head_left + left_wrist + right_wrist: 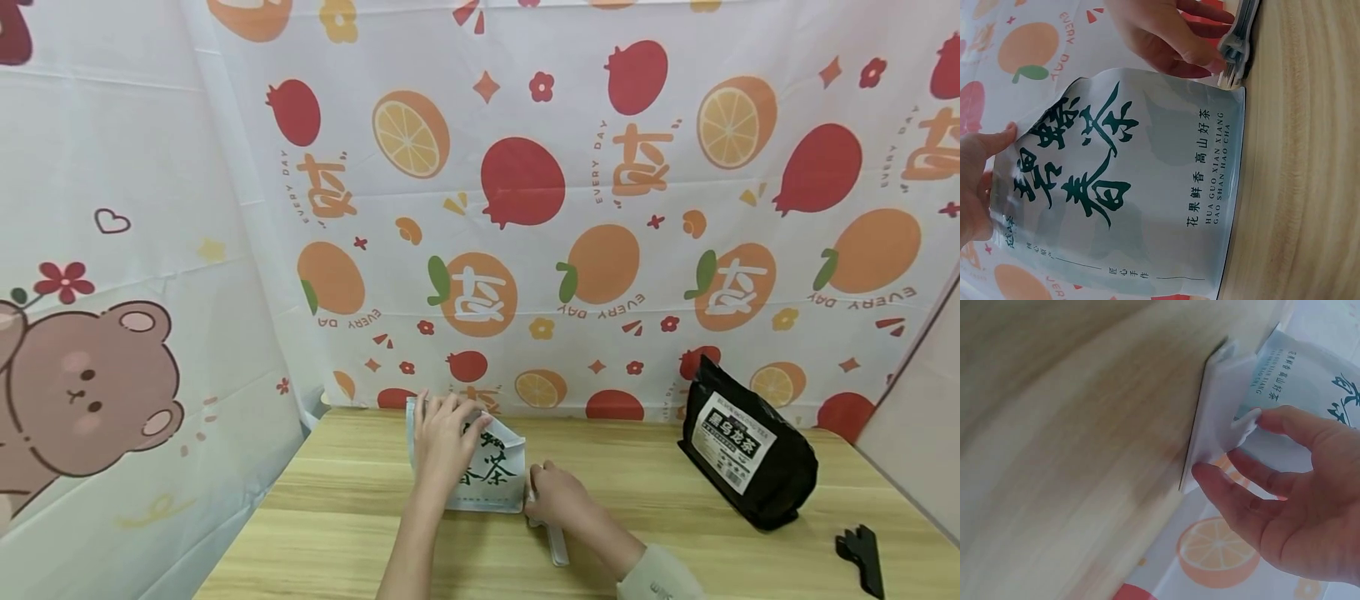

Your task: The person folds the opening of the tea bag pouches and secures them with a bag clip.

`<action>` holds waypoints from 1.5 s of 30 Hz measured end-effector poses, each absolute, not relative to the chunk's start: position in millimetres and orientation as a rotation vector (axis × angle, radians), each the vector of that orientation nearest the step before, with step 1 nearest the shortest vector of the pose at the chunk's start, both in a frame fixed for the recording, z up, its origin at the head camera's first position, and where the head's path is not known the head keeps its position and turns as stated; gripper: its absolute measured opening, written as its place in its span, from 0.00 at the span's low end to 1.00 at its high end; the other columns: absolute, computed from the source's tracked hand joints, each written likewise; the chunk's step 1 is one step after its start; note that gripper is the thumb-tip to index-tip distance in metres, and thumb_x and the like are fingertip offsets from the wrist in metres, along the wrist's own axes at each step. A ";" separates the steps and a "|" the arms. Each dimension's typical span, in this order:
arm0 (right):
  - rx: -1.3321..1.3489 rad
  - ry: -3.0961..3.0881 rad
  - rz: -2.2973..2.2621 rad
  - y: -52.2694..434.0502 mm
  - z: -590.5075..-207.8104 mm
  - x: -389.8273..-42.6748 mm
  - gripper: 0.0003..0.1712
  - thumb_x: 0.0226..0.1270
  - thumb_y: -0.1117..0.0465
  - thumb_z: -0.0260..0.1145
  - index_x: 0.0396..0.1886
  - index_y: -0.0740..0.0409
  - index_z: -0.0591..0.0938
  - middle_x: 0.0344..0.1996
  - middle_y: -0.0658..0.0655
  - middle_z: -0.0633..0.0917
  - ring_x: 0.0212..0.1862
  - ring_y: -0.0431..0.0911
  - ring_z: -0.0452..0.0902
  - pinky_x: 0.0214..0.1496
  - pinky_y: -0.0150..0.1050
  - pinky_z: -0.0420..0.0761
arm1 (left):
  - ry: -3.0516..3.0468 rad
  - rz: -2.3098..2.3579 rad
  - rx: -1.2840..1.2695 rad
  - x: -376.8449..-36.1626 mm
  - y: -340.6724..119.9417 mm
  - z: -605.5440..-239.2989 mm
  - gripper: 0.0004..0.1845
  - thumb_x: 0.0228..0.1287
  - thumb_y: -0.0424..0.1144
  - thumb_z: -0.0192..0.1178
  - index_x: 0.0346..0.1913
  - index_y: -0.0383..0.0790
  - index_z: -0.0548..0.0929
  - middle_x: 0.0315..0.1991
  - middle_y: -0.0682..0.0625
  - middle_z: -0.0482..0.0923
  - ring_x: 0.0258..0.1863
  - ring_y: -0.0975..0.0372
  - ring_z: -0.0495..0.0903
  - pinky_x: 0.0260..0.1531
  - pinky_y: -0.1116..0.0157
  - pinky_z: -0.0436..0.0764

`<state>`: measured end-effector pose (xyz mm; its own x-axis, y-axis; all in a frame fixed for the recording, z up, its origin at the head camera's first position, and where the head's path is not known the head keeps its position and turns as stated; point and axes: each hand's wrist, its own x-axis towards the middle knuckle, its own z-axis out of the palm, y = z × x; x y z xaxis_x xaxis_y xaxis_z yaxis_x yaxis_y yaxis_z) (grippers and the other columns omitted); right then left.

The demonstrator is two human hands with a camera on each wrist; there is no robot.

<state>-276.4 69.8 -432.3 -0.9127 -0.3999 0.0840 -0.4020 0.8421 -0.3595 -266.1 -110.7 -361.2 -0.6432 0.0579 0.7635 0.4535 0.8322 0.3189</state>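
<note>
Head view alone shows left fingers [450, 417] clamping the tea pouch [491, 475] top.

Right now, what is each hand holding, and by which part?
Left hand grips the white tea pouch by its top edge. Right hand holds a white bag clip by one end.

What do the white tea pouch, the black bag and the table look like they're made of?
Tea pouch: likely matte plastic film, smooth with a soft sheen and printed lettering. Black bag: probably glossy plastic or foil, creased and catching highlights. Table: light wood or wood-look laminate, with straight grain lines; which one I cannot tell.
</note>
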 end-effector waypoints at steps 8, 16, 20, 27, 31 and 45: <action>0.593 -2.965 0.927 82.6 -428.4 -277.4 0.11 0.45 0.65 0.65 0.30 0.62 0.74 0.22 0.52 0.72 0.24 0.45 0.68 0.21 0.37 0.69 | -2.213 -0.624 -0.367 -266.4 -111.2 -362.1 0.09 0.49 0.44 0.68 0.33 0.44 0.85 0.34 0.51 0.78 0.42 0.54 0.72 0.63 0.51 0.47; 0.539 -2.915 1.383 106.0 -432.0 -280.7 0.11 0.51 0.70 0.62 0.35 0.72 0.75 0.22 0.55 0.77 0.22 0.46 0.76 0.24 0.38 0.77 | -2.219 -0.627 -0.364 -264.8 -111.1 -361.7 0.09 0.50 0.44 0.67 0.33 0.44 0.85 0.34 0.51 0.78 0.42 0.54 0.72 0.63 0.52 0.47; 0.494 -2.883 1.570 118.0 -434.5 -283.1 0.08 0.53 0.74 0.58 0.34 0.75 0.76 0.21 0.56 0.78 0.21 0.48 0.78 0.24 0.39 0.80 | -2.216 -0.624 -0.360 -263.5 -111.2 -360.9 0.09 0.49 0.45 0.67 0.33 0.44 0.85 0.34 0.51 0.78 0.41 0.53 0.72 0.63 0.52 0.48; 0.403 -2.855 1.703 131.9 -439.5 -285.4 0.09 0.57 0.74 0.54 0.34 0.78 0.77 0.20 0.58 0.78 0.21 0.46 0.78 0.25 0.37 0.80 | -2.226 -0.624 -0.353 -263.6 -110.9 -361.0 0.10 0.50 0.44 0.67 0.33 0.43 0.85 0.34 0.50 0.78 0.41 0.53 0.72 0.63 0.52 0.47; 0.365 -2.811 1.871 137.0 -442.9 -287.6 0.13 0.65 0.68 0.52 0.28 0.75 0.77 0.18 0.59 0.77 0.20 0.45 0.78 0.24 0.37 0.80 | -2.223 -0.624 -0.353 -264.0 -110.9 -361.2 0.09 0.49 0.44 0.67 0.33 0.43 0.85 0.34 0.50 0.78 0.41 0.53 0.72 0.63 0.52 0.47; 0.219 -2.869 1.945 141.8 -447.4 -293.6 0.12 0.60 0.67 0.63 0.35 0.76 0.79 0.20 0.57 0.80 0.20 0.42 0.76 0.27 0.36 0.81 | -2.216 -0.635 -0.358 -264.5 -110.0 -362.3 0.09 0.49 0.44 0.67 0.33 0.44 0.85 0.34 0.51 0.78 0.40 0.54 0.72 0.63 0.52 0.47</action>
